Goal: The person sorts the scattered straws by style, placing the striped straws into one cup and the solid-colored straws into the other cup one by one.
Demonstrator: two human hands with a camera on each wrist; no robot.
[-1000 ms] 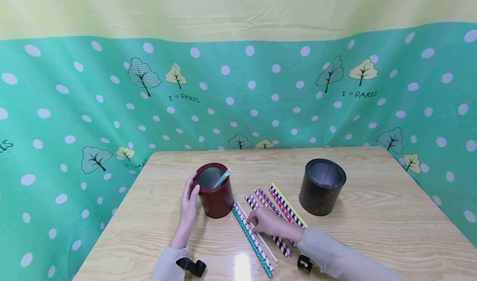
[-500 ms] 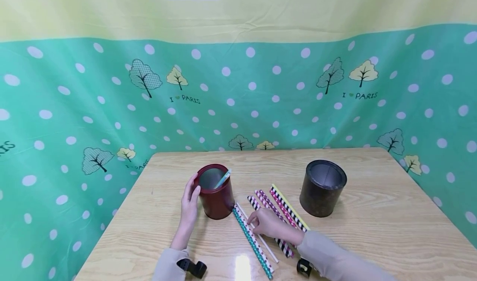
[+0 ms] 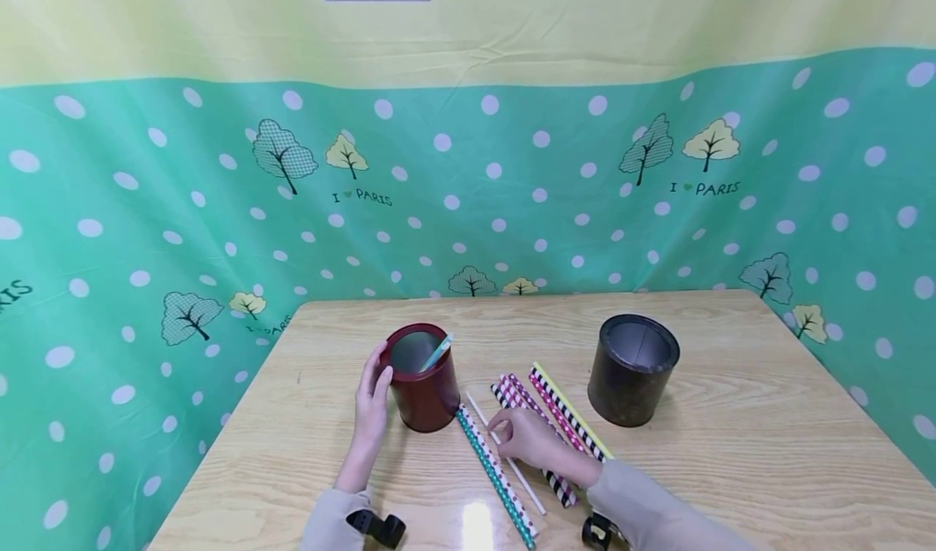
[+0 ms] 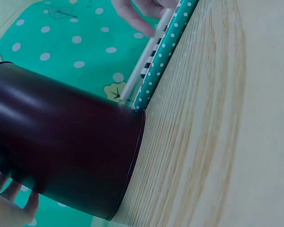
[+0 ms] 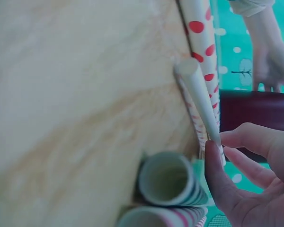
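My left hand [image 3: 370, 409] grips a dark red can [image 3: 424, 401], its fingers and thumb at the rim and side. Inside leans a light blue straw [image 3: 437, 352]. My right hand [image 3: 530, 441] pinches a thin white stick [image 5: 201, 97] between thumb and index finger, low over the table. Left of the stick lie a white straw with red dots [image 3: 500, 471] and a teal straw with white dots [image 4: 164, 56], side by side. Under and beyond the right hand lie several patterned straws: black-striped [image 3: 560, 488], pink-dotted [image 3: 553, 405] and purple; the hand partly covers them.
A black can [image 3: 633, 372] stands upright right of the straws. Behind the wooden table [image 3: 731, 421] hangs a green and yellow cloth [image 3: 497, 169] with trees and dots. Both wrists carry black straps with small cameras.
The white stick has come slightly apart from the red-dotted straw. The near striped straws have bunched a little to the right. The left hand still holds the red can.
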